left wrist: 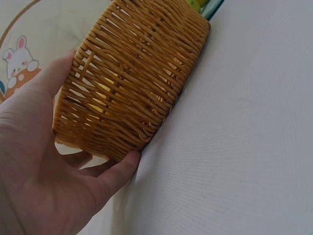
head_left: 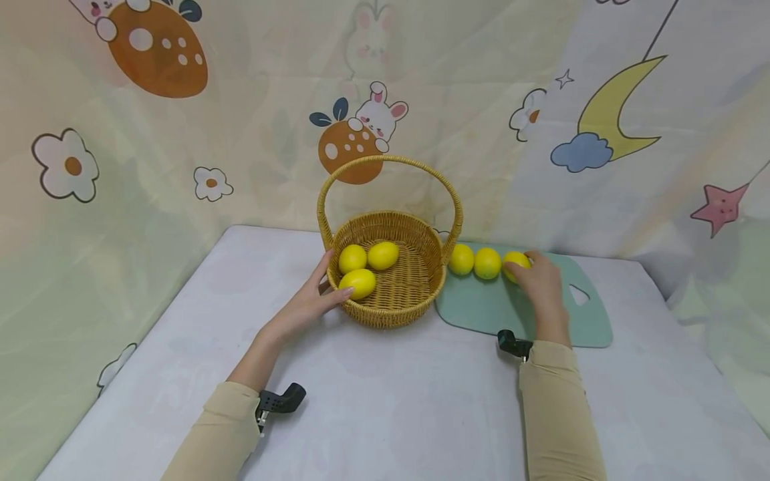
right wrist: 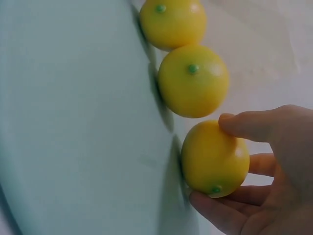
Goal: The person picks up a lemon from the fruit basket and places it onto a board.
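Note:
A round wicker basket (head_left: 385, 314) with a tall arched handle stands mid-table, three yellow lemons (head_left: 383, 256) inside on its left. My left hand (head_left: 303, 304) holds the basket's left side, thumb at the rim and fingers round the outer wall. The left wrist view shows that hand (left wrist: 58, 161) against the woven wall (left wrist: 142, 73). On the green cutting board (head_left: 481, 307) three more lemons form a row. My right hand (head_left: 543, 284) pinches the rightmost lemon (right wrist: 215, 159) between thumb and fingers. Beside it sits the middle lemon (right wrist: 193, 81), slightly apart.
The cutting board has a cut-out grip hole (head_left: 579, 294) near its right end. The basket's right side overhangs or meets the board's left edge. Behind the white-covered table (head_left: 409, 401) hangs a patterned cloth (head_left: 265, 120). Each wrist carries a black camera mount (head_left: 281, 399).

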Demonstrator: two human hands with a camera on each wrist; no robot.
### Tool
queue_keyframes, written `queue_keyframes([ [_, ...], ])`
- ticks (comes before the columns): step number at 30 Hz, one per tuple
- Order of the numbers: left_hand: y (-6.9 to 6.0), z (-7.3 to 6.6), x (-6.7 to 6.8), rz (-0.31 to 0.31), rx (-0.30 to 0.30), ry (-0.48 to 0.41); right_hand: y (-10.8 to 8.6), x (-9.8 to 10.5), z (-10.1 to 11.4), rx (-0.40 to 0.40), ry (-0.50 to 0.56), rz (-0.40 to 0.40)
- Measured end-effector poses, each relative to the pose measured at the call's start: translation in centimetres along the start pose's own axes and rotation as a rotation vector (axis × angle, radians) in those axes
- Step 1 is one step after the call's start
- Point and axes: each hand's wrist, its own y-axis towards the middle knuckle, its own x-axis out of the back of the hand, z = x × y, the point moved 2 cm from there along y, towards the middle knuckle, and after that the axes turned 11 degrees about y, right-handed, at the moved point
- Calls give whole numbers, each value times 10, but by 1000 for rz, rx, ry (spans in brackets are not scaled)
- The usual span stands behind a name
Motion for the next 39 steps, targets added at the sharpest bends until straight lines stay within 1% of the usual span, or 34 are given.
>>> queue_keyframes([
  [8, 2, 1, 0, 5, -6, -1, -2, 8, 4, -55, 6, 27],
  [11, 1, 0, 0, 7, -9, -2, -4, 15, 9, -44, 13, 15],
  [14, 0, 0, 1, 4, -11, -8, -7, 23, 17, -14, 26, -9],
  [19, 0, -1, 1, 2, -14, -17, -15, 37, 36, 64, 67, -30],
  [24, 1, 0, -1, 5, -13, -16, -30, 49, 59, 160, 93, -16],
  [28, 2, 0, -1, 4, -6, -13, -42, 54, 78, 217, 87, 4],
  [33, 2, 1, -1, 6, -2, -17, -58, 56, 100, 281, 76, 47],
  [39, 2, 1, -1, 5, -5, -17, -77, 50, 125, 399, 69, 119],
])
